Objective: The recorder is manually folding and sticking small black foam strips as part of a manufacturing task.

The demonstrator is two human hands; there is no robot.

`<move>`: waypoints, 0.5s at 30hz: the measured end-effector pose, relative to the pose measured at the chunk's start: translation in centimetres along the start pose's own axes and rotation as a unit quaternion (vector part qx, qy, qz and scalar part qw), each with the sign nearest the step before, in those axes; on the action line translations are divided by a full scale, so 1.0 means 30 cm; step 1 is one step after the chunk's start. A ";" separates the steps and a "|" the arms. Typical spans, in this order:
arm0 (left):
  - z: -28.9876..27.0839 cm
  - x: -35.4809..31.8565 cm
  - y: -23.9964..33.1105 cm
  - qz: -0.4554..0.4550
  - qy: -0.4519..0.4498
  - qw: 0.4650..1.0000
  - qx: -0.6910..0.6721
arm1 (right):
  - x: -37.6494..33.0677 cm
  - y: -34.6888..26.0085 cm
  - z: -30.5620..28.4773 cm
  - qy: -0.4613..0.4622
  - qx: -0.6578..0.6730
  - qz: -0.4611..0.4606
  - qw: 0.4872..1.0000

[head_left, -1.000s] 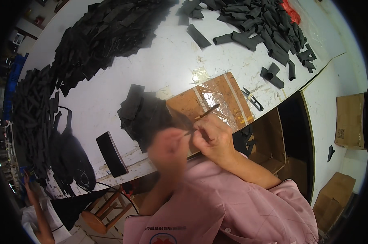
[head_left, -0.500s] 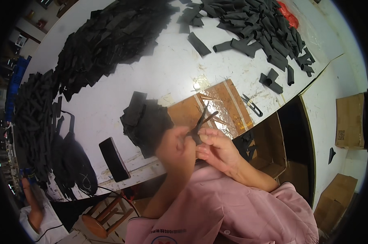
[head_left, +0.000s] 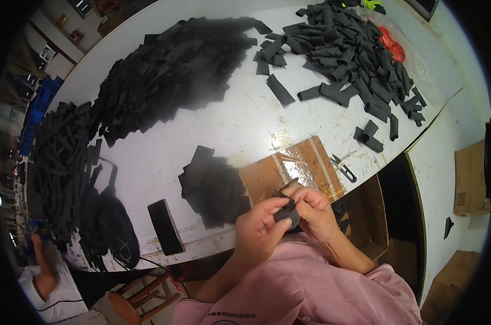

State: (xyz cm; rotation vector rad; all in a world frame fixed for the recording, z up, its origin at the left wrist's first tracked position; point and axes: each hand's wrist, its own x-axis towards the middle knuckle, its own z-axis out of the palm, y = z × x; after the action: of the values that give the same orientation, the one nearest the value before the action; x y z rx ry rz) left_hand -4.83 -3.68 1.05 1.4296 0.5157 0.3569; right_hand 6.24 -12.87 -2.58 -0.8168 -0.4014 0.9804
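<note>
Just in front of my pink shirt, at the board's near edge, both hands meet over a small black fabric piece (head_left: pixel 287 212). My left hand (head_left: pixel 258 229) pinches its left side between thumb and fingers. On its other side, my right hand (head_left: pixel 317 215) has closed its fingers on it. A thin dark tip sticks up above the right fingers; its kind I cannot make out. Beneath and beyond them lies a brown board (head_left: pixel 260 181) with tape across it. A stack of flat black fabric pieces (head_left: pixel 213 187) sits left of the board.
Thread snips (head_left: pixel 344 169) lie right of the board. Large heaps of flat black pieces (head_left: pixel 164 76) and rolled black tubes (head_left: pixel 337 49) cover the far table. A phone (head_left: pixel 166 227) and black bag (head_left: pixel 112 227) are at left. Below the right edge stands an open cardboard box (head_left: pixel 367 222). Another person's arm (head_left: pixel 44 265) shows far left.
My hands have turned the black piece, and its forked, upward-pointing ends no longer show as before. The left hand has come round to its lower left. The whole view has shifted slightly.
</note>
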 end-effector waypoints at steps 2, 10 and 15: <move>0.029 0.006 -0.028 0.091 0.037 0.995 0.032 | 0.006 -0.016 -0.003 -0.009 -0.112 -0.073 0.991; 0.053 0.018 0.046 0.069 0.108 0.977 -0.169 | 0.003 -0.154 0.107 0.003 -0.441 -0.199 0.875; -0.006 0.054 0.155 -0.050 -0.139 0.836 -0.529 | 0.022 -0.270 0.163 -0.022 -0.319 -0.066 0.945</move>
State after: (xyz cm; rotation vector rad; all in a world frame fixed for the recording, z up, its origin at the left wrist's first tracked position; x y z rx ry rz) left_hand -3.23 -2.13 5.45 0.3508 0.0855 0.2671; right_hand 8.10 -12.66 6.72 -1.3329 -0.8267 0.7429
